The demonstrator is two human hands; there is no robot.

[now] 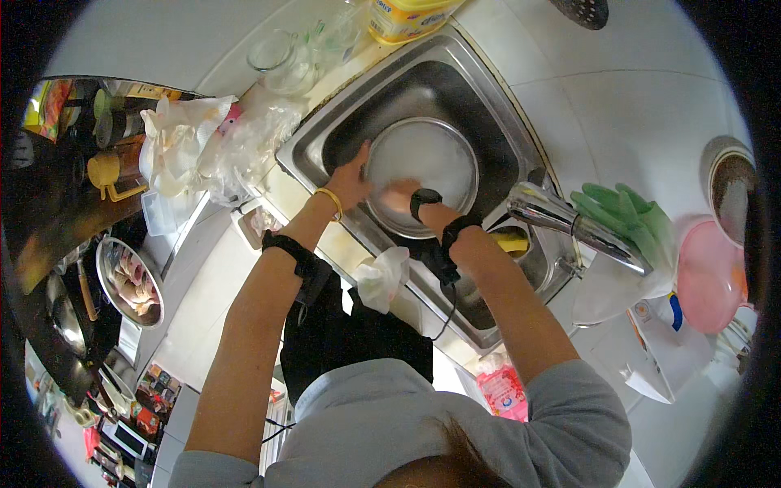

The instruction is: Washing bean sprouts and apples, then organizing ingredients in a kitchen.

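Note:
A round metal basin (427, 146) full of cloudy whitish water stands in the stainless steel sink (482, 110). My left hand (352, 177), with a yellow bangle at its wrist, rests on the basin's left rim, its thumb stretched along the edge. Blurred, my right hand (399, 194) dips into the water near the front of the basin; its fingers are hidden, and whether it holds something cannot be seen. A dark watch and a black band circle the right wrist. The chrome faucet (543, 210) points away to the right of the basin.
Green rubber gloves (616, 213) hang right of the faucet. A yellow item (511, 243) lies in the smaller sink bowl. Glass jars (284, 61) and a yellow tub (409, 18) stand behind. Crumpled plastic bags (256, 140) lie left; farther left is a metal bowl of raw meat (131, 283).

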